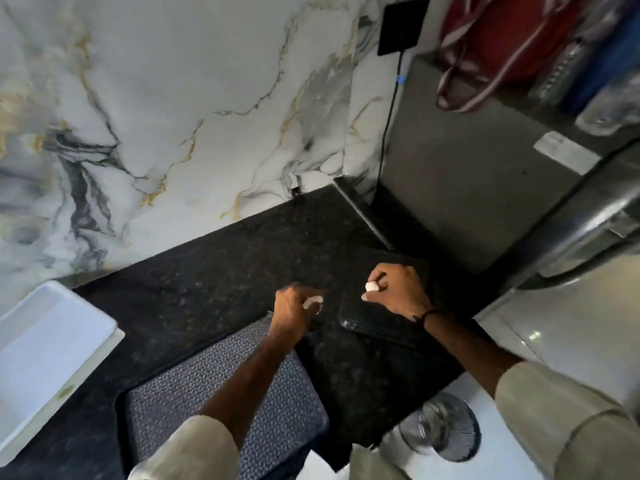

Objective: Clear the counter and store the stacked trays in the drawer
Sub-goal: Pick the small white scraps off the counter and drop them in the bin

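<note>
A black tray (374, 325) lies on the dark granite counter (214, 271) near its right end. My right hand (398, 289) hovers over the tray's far left corner, fingers curled around a small white piece (372, 286). My left hand (294, 313) is just left of the tray, over bare counter, also closed on a small white piece (311, 302). A grey patterned tray (225, 393) lies at the counter's front edge under my left forearm. A white tray (45, 341) sits at the far left. No drawer is in view.
A marble wall backs the counter. A grey appliance (467, 185) stands right of the counter's end, with a red bag (502, 39) on top. A black socket (403, 26) and its cable hang beside it. A ribbed glass item (441, 431) rests on a white surface at the bottom right.
</note>
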